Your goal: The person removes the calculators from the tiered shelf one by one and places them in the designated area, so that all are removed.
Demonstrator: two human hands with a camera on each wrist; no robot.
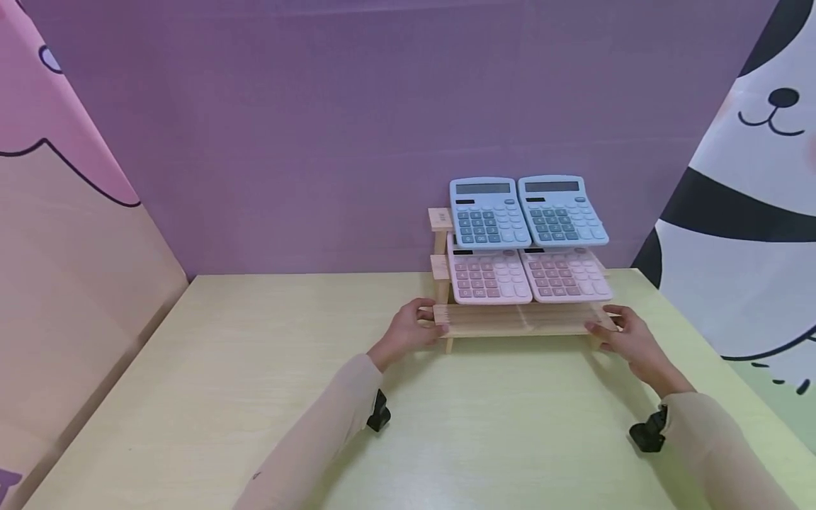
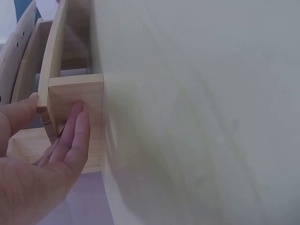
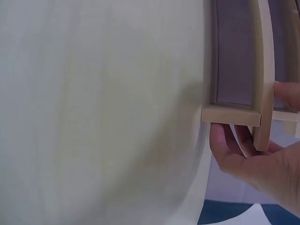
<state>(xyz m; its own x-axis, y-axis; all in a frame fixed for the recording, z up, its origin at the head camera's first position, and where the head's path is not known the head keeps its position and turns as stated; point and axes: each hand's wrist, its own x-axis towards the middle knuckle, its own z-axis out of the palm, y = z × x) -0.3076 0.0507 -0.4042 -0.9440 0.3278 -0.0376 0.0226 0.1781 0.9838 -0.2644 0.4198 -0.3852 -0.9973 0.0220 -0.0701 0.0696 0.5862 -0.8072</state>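
Note:
A tiered wooden rack [image 1: 491, 322] stands at the far right part of the table. Two blue calculators [image 1: 489, 214] lean side by side on its top tier, and two pink calculators [image 1: 489, 278] on the tier below; the lowest tier holds nothing. My left hand [image 1: 413, 326] grips the left end of the lowest tier, thumb on its top and fingers [image 2: 75, 136] against the side leg below. At the opposite end, my right hand [image 1: 627, 341] grips the same tier, its thumb on top and fingers [image 3: 225, 145] beneath, touching the leg.
The pale wooden table [image 1: 287, 354] reaches back to a purple backdrop [image 1: 306, 142]. A panda-printed panel [image 1: 752, 248] rises along the right side, close to the rack. On the left is a pink and beige panel [image 1: 70, 234].

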